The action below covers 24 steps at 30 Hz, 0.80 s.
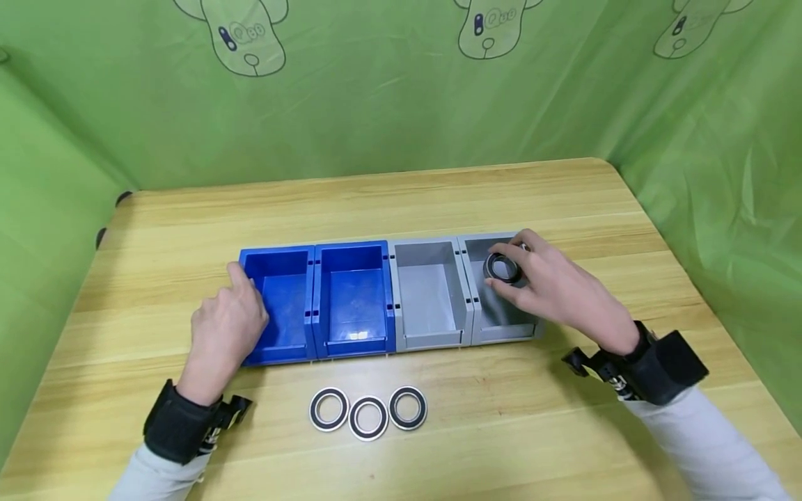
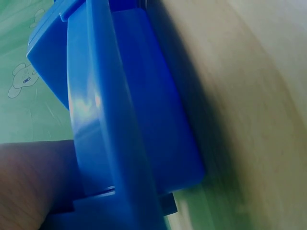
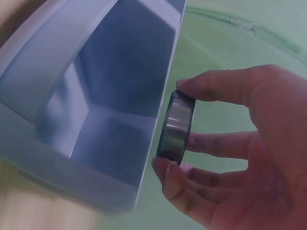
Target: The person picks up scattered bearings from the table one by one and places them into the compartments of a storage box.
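Observation:
My right hand point(image 1: 551, 285) pinches a ball bearing point(image 1: 502, 268) between thumb and fingertips, over the right-hand grey bin point(image 1: 509, 334). In the right wrist view the bearing point(image 3: 176, 127) is seen edge-on, close by the bin's rim point(image 3: 160, 115). My left hand point(image 1: 228, 316) grips the left wall of the outer blue bin point(image 1: 285, 313), its fingertips partly hidden by the hand. That blue bin point(image 2: 153, 105) fills much of the left wrist view. Three more bearings lie in front of the bins: a left one point(image 1: 328, 409), a middle one point(image 1: 368, 418) and a right one point(image 1: 408, 408).
Between the outer bins stand a second blue bin point(image 1: 356, 299) and another grey bin point(image 1: 431, 292), all joined in one row. They stand on a wood-grain table point(image 1: 438, 452). Green cloth point(image 1: 376, 111) with printed figures hangs behind the table and along both sides.

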{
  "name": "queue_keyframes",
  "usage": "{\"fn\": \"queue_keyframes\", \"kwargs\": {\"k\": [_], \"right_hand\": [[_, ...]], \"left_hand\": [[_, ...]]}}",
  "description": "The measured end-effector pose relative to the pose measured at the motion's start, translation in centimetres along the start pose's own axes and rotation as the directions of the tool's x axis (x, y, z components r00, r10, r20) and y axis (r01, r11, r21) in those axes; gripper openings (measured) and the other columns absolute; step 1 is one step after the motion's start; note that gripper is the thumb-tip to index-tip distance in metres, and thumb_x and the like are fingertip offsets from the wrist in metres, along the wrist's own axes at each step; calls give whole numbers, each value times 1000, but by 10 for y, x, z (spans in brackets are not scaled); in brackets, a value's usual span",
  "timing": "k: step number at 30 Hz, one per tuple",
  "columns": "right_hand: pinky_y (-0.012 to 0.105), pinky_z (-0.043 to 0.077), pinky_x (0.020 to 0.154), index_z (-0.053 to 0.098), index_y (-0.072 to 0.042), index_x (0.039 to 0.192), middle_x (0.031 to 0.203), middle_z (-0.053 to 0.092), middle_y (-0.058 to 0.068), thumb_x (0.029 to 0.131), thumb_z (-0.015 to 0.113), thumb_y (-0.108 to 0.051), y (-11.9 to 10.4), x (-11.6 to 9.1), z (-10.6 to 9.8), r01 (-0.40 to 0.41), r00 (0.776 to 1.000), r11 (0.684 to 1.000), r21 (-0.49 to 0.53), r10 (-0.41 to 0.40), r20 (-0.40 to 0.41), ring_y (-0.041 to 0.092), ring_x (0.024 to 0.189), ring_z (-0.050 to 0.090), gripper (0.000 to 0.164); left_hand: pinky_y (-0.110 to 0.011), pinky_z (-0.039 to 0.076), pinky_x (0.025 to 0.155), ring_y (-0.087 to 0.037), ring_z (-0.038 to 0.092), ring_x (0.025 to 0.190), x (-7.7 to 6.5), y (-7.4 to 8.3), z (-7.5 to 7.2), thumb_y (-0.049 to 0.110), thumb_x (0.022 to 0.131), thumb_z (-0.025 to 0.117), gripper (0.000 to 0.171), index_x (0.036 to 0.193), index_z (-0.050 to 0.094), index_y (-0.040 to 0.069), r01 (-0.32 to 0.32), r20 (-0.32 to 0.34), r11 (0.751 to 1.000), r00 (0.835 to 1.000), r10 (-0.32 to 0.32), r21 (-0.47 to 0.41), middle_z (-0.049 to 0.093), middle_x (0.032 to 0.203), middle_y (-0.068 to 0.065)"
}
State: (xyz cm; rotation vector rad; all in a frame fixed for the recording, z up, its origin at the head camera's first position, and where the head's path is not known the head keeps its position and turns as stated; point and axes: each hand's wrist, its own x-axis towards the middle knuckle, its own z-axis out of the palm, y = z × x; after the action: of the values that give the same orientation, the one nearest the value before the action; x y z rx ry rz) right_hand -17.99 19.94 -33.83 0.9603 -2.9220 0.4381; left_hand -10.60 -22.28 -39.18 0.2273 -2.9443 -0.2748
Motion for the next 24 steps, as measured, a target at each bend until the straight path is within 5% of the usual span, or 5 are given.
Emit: {"fn": "queue_keyframes", "kwargs": {"k": [10, 24], "right_hand": [[38, 55, 69, 67, 3, 126, 110, 61, 20, 92, 75, -26, 6, 10, 9, 3, 1000, 1000, 8, -3, 26, 25, 82, 62, 45], [42, 54, 75, 61, 6, 134, 120, 61, 27, 93, 73, -21, 9, 26, 19, 9, 979, 1000, -12, -7, 204, 27, 88, 61, 50]], "left_hand": [[-48, 41, 35, -41, 53, 40, 1, 0, 0, 16, 107, 36, 23, 105, 39, -7, 23, 7, 1000, 1000, -23, -1, 44, 50, -15], [-49, 40, 34, -43, 53, 40, 0, 0, 2, 15, 107, 36, 22, 103, 38, -6, 8, -20, 1000, 1000, -8, -2, 43, 49, -15]]}}
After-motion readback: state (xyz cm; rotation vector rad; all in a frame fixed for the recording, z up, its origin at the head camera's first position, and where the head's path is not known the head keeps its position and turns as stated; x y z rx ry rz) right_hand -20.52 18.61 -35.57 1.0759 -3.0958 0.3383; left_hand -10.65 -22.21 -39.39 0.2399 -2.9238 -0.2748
